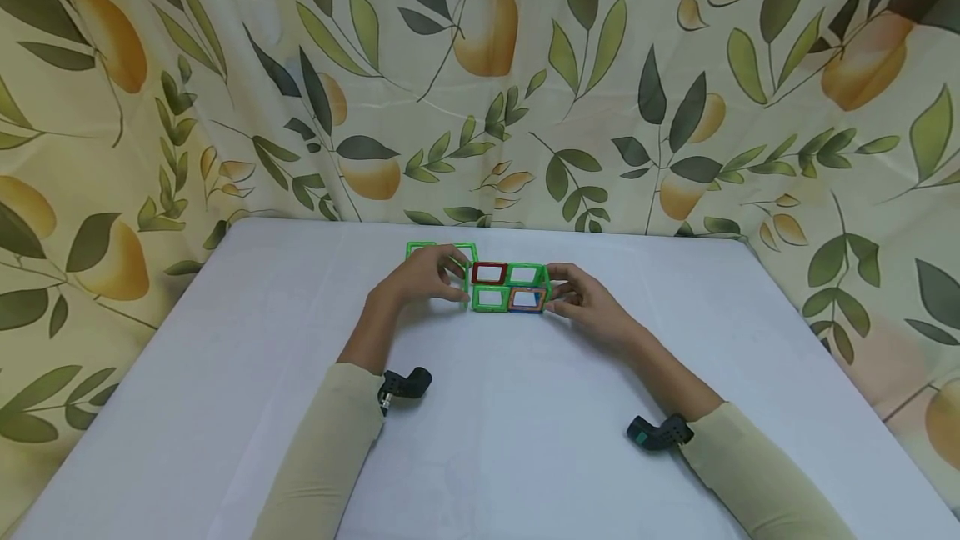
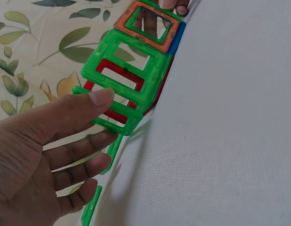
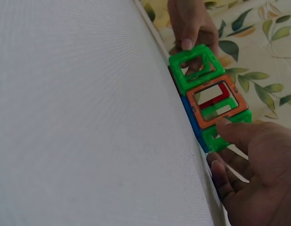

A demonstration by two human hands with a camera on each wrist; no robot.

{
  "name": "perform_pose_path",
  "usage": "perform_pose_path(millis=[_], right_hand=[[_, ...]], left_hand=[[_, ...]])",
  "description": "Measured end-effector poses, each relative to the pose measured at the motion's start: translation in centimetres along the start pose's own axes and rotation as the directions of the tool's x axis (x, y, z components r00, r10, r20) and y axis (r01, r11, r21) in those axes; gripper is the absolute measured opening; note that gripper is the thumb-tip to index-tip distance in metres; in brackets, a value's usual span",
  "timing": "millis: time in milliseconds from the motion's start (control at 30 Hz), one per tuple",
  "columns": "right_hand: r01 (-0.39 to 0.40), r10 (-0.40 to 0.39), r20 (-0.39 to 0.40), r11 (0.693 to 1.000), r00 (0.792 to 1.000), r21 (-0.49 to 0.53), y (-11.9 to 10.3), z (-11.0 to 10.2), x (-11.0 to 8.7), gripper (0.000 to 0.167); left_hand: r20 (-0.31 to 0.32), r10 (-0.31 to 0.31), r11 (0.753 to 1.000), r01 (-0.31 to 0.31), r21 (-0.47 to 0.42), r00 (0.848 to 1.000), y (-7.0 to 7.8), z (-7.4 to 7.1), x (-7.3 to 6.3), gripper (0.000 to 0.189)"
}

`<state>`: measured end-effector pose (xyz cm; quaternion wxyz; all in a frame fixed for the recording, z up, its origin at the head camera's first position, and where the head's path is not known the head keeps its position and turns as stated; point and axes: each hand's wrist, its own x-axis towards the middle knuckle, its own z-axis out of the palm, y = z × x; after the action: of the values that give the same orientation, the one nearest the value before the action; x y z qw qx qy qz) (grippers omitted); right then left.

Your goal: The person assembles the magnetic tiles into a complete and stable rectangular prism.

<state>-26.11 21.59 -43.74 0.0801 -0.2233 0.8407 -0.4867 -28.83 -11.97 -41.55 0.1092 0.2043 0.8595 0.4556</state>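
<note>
A small box-like structure of magnetic tiles [image 1: 491, 298] stands on the white table, built of see-through square frames. It has green tiles, a red tile [image 1: 489, 263], an orange tile [image 3: 197, 113] and a blue tile [image 3: 192, 117] at its base. My left hand [image 1: 423, 273] pinches the green tile [image 2: 131, 120] at the left end, thumb on its near edge and fingers behind. At the right end my right hand [image 1: 592, 302] holds the green end tile [image 3: 220, 141] between thumb and fingers. Further green tiles [image 1: 422, 245] lie behind my left hand, partly hidden by it.
The white table [image 1: 480, 423] runs back to a patterned curtain [image 1: 480, 107] with leaves and fruit, just behind the tiles. A black wrist camera [image 1: 408, 383] sits on the left wrist, and another black camera [image 1: 660, 433] on the right.
</note>
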Motion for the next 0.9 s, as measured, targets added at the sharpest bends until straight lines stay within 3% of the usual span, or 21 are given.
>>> perform_pose_path(millis=[367,900], right_hand=[[-0.011,0.011,0.004,1.0,1.0,0.009,-0.22,0.06,-0.12,0.059],[-0.015,0.015,-0.003,1.0,1.0,0.015,0.58,0.11,-0.07,0.059]], left_hand=[[0.013,0.012,0.999,-0.013,0.045,1.0,0.81,0.29,0.19,0.058],[-0.005,0.021,0.999,-0.021,0.036,1.0,0.88,0.45,0.11,0.056]])
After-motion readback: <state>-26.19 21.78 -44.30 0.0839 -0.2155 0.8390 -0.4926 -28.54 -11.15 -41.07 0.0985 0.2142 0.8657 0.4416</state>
